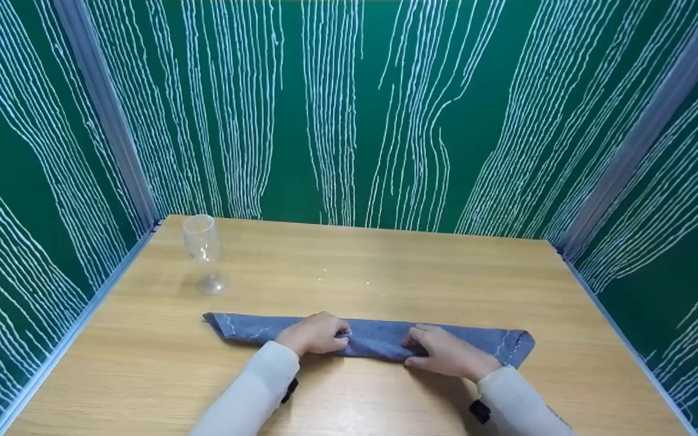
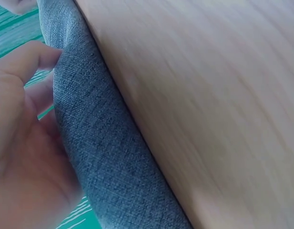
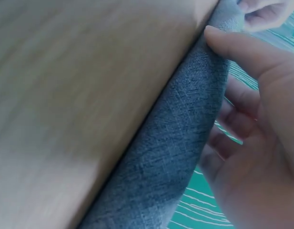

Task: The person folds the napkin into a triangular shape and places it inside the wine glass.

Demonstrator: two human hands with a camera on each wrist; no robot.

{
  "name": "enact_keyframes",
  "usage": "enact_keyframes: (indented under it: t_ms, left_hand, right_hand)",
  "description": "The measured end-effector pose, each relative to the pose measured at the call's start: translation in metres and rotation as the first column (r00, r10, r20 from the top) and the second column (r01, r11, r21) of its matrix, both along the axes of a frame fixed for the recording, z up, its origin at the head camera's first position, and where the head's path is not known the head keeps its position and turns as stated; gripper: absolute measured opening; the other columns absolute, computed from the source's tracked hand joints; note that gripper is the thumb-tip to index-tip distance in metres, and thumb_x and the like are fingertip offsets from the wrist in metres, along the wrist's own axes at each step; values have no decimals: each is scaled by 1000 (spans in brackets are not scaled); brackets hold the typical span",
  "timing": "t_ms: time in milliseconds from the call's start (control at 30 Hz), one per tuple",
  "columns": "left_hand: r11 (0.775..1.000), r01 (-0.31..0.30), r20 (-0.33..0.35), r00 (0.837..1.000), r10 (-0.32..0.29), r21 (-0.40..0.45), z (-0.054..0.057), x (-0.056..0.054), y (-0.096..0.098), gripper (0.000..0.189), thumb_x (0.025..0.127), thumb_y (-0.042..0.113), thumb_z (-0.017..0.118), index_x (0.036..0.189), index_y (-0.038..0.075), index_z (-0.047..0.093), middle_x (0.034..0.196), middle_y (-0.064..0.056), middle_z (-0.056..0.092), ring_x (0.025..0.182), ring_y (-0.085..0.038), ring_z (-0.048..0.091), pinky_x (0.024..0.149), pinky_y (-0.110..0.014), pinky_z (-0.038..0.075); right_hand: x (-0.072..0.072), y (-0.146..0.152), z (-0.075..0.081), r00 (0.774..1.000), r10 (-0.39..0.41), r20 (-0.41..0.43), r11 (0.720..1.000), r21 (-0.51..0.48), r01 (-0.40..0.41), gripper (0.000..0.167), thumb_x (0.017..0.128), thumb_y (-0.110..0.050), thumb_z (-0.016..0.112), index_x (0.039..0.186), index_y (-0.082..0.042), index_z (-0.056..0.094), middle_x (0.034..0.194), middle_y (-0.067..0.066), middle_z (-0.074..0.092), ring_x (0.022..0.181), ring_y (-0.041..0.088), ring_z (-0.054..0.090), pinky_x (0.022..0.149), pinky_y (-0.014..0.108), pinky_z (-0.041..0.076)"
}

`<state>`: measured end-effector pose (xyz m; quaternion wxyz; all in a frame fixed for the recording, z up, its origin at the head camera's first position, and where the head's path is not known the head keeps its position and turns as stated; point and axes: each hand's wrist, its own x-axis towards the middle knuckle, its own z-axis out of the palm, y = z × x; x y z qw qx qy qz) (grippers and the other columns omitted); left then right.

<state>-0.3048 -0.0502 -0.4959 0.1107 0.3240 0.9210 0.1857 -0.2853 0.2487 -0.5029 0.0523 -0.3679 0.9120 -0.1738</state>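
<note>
A blue-grey cloth point(image 1: 379, 339) lies across the table as a long, rolled strip, with white stitch-like marks near both ends. Left of its middle, my left hand point(image 1: 319, 333) grips it from above; the left wrist view shows the thumb against the roll point(image 2: 108, 133) and the other fingers partly hidden behind it. My right hand point(image 1: 443, 351) holds the strip right of its middle. Seen from the right wrist, that thumb point(image 3: 232, 45) presses on the cloth's near face while the curled fingers point(image 3: 235, 119) sit along its far side.
A clear stemmed glass point(image 1: 202, 251) stands upright at the back left of the wooden table point(image 1: 446, 272). Several tiny white specks dot the tabletop behind the cloth. Green walls point(image 1: 385, 121) with white wavy lines enclose the table at the back and both sides.
</note>
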Motion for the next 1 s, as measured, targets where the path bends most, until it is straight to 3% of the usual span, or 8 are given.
enact_keyframes:
  t_ms: [167, 300, 500, 633, 833, 1000]
  left_hand:
    - [1000, -12, -23, 1000, 12, 19, -1, 2, 0, 17, 90, 13, 59, 100, 11, 72, 97, 3, 67, 78, -11, 50, 71, -27, 40]
    - [998, -54, -19, 998, 54, 19, -4, 2, -1, 17, 94, 20, 59, 105, 13, 70, 100, 4, 68, 80, -9, 54, 77, -28, 47]
    - [996, -81, -38, 996, 82, 25, -6, 3, -1, 12, 95, 23, 60, 101, 13, 59, 87, 5, 58, 74, -11, 51, 75, -30, 47]
    - [996, -86, -7, 996, 86, 33, -6, 4, -1, 10, 97, 23, 58, 97, 13, 56, 82, 5, 52, 71, -11, 47, 70, -29, 43]
    - [996, -83, 27, 996, 82, 32, -7, 4, -1, 10, 100, 22, 56, 96, 14, 52, 78, 4, 48, 68, -11, 44, 67, -29, 39]
    - [997, -77, 19, 997, 77, 24, -9, 4, -2, 8, 100, 21, 56, 98, 13, 55, 86, 3, 48, 76, -12, 45, 71, -30, 41]
  right_hand:
    - [-7, 1, 5, 999, 38, 14, 999, -22, -38, 20, 99, -23, 65, 109, -6, 68, 106, 6, 70, 99, 22, 66, 85, 41, 55]
    - [-12, 1, 8, 997, 40, 60, 999, -28, -38, 22, 101, -20, 61, 110, -2, 69, 107, 9, 70, 100, 26, 66, 87, 44, 54]
    - [-19, 0, 7, 993, 14, 114, 999, -32, -11, 24, 104, -21, 56, 112, -2, 67, 106, 7, 69, 99, 24, 66, 87, 45, 53]
    - [-25, 0, 3, 989, -5, 147, 999, -46, 12, 19, 105, -21, 54, 112, -6, 64, 105, 3, 67, 95, 17, 63, 85, 42, 53]
    - [-29, 0, -4, 995, 8, 96, 996, -90, 1, 11, 105, -17, 54, 104, -11, 62, 99, -3, 62, 91, 15, 60, 81, 41, 52]
    - [-29, -2, -4, 998, 19, 64, 994, -108, -12, 10, 104, -14, 54, 100, -11, 63, 96, -4, 60, 90, 17, 60, 80, 42, 51]
